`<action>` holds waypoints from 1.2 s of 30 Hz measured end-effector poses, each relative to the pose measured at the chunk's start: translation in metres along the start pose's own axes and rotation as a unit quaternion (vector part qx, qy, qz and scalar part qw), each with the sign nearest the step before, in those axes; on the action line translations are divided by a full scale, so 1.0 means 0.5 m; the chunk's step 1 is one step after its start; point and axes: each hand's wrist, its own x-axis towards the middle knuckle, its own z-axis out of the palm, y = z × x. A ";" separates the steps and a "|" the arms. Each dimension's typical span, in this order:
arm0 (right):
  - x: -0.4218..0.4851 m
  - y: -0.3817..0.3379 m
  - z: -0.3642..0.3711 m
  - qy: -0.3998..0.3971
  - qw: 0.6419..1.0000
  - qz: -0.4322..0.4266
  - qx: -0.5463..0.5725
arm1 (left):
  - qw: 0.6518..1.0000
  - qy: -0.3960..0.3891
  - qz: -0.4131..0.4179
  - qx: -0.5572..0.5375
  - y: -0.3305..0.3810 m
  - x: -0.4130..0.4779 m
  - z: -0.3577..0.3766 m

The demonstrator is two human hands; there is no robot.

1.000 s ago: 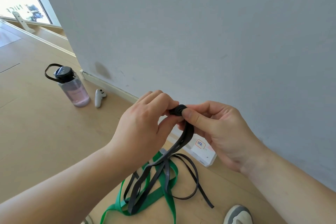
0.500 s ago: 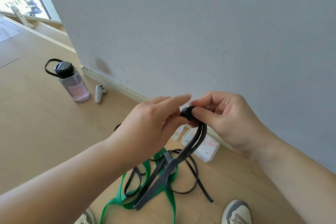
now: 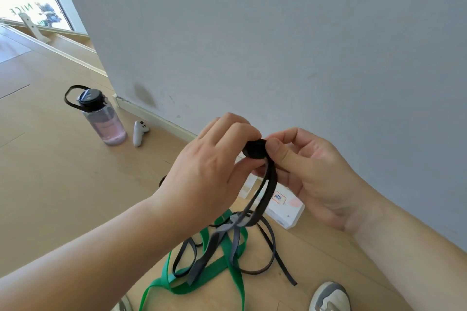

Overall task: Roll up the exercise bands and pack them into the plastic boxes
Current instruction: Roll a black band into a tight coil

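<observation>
Above the plastic box (image 3: 288, 212), the left hand (image 3: 209, 171) and right hand (image 3: 310, 171) both pinch the coil of the black exercise band (image 3: 255, 149), likely to stop it unwinding. Its loose tail hangs onto the green band (image 3: 217, 269) beside that box.

Bare floor (image 3: 63, 184) lies open leftward; the wall (image 3: 278, 45), white box (image 3: 290, 213) and tangled bands (image 3: 217, 269) crowd ahead

We can read "NICE", mirrored, on the window (image 3: 24, 9). The white box (image 3: 290, 213) carries an orange-edged label (image 3: 278, 197) whose blue handwriting we cannot make out.
</observation>
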 end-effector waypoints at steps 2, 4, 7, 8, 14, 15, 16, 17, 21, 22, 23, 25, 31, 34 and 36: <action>-0.003 0.004 -0.003 0.007 1.000 -0.019 -0.022 | 1.000 0.009 -0.006 -0.002 0.001 0.002 -0.001; -0.007 0.007 -0.002 0.004 0.999 -0.030 -0.035 | 1.000 0.025 -0.011 -0.012 0.002 0.002 -0.003; -0.010 0.005 0.005 0.007 0.999 -0.035 -0.033 | 0.999 0.039 -0.004 -0.022 0.004 0.003 -0.005; -0.011 0.005 0.007 0.011 0.998 -0.039 -0.048 | 0.999 0.037 -0.004 -0.028 0.004 0.002 -0.003; -0.006 -0.015 -0.002 0.052 0.978 -0.050 -0.197 | 0.994 -0.052 -0.046 -0.089 -0.013 -0.010 -0.001; -0.005 -0.019 -0.005 0.046 0.975 -0.045 -0.211 | 0.994 -0.062 -0.035 -0.083 -0.013 -0.011 -0.002; -0.006 -0.022 -0.006 0.035 0.974 -0.039 -0.222 | 0.995 -0.067 -0.021 -0.071 -0.013 -0.011 -0.001; -0.007 -0.023 -0.006 0.026 0.973 -0.034 -0.228 | 0.996 -0.069 -0.006 -0.058 -0.011 -0.010 0.000; -0.010 -0.026 -0.001 0.023 0.989 -0.025 -0.144 | 0.998 -0.050 0.015 -0.026 -0.007 -0.007 0.001; -0.010 -0.027 -0.002 0.017 0.993 -0.018 -0.115 | 0.999 -0.044 0.011 -0.024 -0.006 -0.007 0.001; -0.009 -0.025 -0.003 0.009 0.996 -0.010 -0.086 | 0.999 -0.040 0.006 -0.027 -0.005 -0.007 0.001; -0.007 -0.020 -0.003 -0.002 0.999 0.000 -0.040 | 0.999 -0.033 -0.004 -0.028 0.000 -0.008 0.001; -0.007 -0.003 -0.001 0.022 0.998 -0.052 -0.033 | 0.998 0.035 -0.050 -0.016 -0.003 0.001 -0.006; -0.014 0.005 0.010 0.030 0.996 -0.065 -0.046 | 0.996 0.059 -0.063 -0.023 0.007 0.005 0.000; -0.012 0.004 0.009 0.050 0.993 -0.072 -0.081 | 0.994 0.038 -0.084 -0.052 0.006 0.007 -0.001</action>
